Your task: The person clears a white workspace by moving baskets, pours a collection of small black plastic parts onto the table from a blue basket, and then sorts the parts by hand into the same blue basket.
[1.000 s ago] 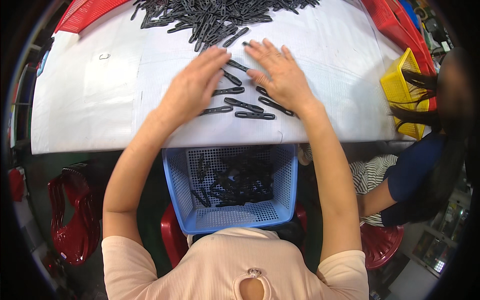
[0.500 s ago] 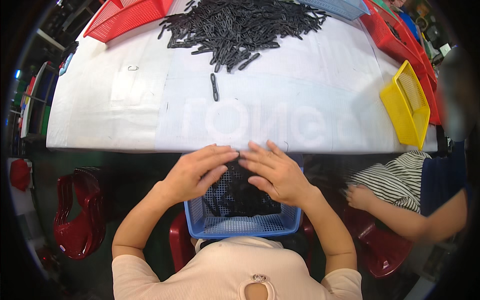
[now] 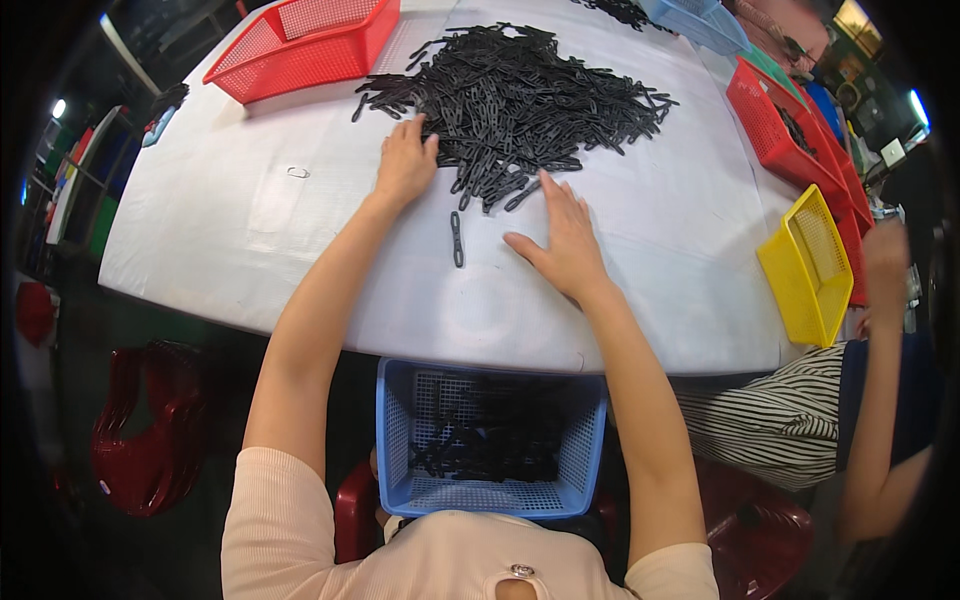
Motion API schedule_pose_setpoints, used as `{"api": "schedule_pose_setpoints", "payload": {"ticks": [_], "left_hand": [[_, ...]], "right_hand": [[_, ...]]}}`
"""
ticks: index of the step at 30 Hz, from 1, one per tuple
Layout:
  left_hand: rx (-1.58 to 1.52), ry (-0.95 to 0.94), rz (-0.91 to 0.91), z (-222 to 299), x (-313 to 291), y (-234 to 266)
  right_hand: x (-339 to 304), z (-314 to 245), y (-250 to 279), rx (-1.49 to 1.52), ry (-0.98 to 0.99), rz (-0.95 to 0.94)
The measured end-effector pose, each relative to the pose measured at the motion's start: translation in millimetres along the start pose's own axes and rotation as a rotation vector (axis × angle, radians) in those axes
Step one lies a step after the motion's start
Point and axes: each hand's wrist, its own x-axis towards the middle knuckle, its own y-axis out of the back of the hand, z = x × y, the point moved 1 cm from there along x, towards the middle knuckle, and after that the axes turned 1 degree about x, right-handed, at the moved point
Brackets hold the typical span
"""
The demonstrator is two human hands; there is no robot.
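Note:
A heap of slim black plastic pieces with slots lies on the white table. My left hand is at the heap's left edge, fingers stretched and touching or nearly touching the pieces. By the heap's near right side, my right hand has its thumb spread from the fingers, and its fingertips are beside one loose piece. Another single black piece lies on the table between my forearms. In my lap sits a blue mesh basket with more black pieces in its bottom.
The white table carries a red basket at the far left. A yellow basket and red baskets line its right side. A co-worker's arm is at the right. Red chairs stand at the lower left.
Both hands have moved from above the blue basket up to the heap on the table, and the fingers have spread. The view has shifted, showing more of the basket and the heap. The co-worker's arm has risen.

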Motion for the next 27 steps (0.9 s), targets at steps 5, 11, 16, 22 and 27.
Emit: {"api": "schedule_pose_setpoints", "payload": {"ticks": [5,11,16,22,27], "left_hand": [[-0.208,-0.068,-0.083,66,-38,5],[-0.471,-0.083,-0.213,129,-82,6],[-0.754,0.034,-0.444,155,-98,23],[-0.489,-0.005,-0.212,136,-103,71],[-0.185,-0.075,-0.248,145,-136,87]], "right_hand": [[18,-12,-17,-0.117,-0.05,-0.006],[3,3,-15,-0.046,0.082,0.104],[-23,15,25,0.0,0.002,0.136],[-49,46,67,-0.098,-0.109,0.149],[-55,21,69,-0.363,-0.043,0.351]]}}
